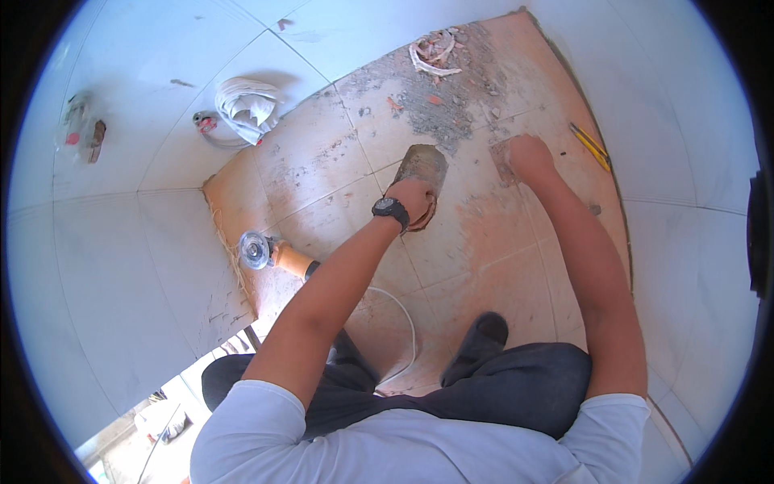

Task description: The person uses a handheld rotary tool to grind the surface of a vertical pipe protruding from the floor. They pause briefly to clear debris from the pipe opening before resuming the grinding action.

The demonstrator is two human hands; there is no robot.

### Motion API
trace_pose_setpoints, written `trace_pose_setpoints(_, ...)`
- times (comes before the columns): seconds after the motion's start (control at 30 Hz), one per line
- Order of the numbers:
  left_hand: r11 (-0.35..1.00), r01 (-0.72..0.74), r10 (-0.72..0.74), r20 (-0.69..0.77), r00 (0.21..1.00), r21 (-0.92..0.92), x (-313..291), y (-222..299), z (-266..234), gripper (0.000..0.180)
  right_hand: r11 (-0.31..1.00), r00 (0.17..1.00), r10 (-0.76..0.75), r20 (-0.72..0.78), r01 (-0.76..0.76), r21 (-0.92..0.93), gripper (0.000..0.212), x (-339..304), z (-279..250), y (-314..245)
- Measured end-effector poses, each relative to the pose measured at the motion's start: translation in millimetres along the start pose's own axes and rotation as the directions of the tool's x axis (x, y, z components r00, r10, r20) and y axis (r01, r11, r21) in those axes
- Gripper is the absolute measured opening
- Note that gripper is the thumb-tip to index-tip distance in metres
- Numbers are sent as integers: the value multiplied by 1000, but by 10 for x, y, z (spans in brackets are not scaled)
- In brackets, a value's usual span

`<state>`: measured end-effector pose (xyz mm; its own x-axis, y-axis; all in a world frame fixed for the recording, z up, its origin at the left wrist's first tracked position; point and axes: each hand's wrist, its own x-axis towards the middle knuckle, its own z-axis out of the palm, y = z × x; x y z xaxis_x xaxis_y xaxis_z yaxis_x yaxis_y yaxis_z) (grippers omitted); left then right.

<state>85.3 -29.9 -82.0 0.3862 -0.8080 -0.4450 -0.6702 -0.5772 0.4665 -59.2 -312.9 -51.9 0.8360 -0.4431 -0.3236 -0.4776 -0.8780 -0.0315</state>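
Observation:
My left hand (413, 199), with a dark watch on its wrist, is closed on a curved, grey-brown, scoop-like piece (424, 161). The piece lies low over the tiled floor, its wide end pointing away from me. Its exact kind is unclear. Farther right, my right hand (532, 160) is closed on a small flat brownish piece (503, 162) that looks like tile. This piece is at the floor, its near edge partly hidden by the fingers. Grey rubble (447, 105) and dust spread over the floor beyond both hands.
An angle grinder (278, 255) lies left of my left forearm, near a white cord (413, 323). A yellow utility knife (591, 148) rests by the right wall. White strip scraps (431, 56) sit on the far rubble. A bundled white cloth (246, 109) is at the far left.

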Motion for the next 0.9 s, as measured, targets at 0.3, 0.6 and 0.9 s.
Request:
trace_pose_setpoints(0.3,983,104,-16,-490,871,153,-658,-592,-1841,30,999,992,-33,-122,35,11,18,1,95,103)
trace_pose_setpoints(0.6,937,189,-304,-416,857,-295,-2704,-1135,-3266,94,938,970,-241,29,225,263,65,22,-655,19)
trace_pose_setpoints(0.9,804,-263,-194,-654,731,-533,-2078,-786,-2650,81,-334,828,-129,546,-555,762,99,-250,-1916,-3798)
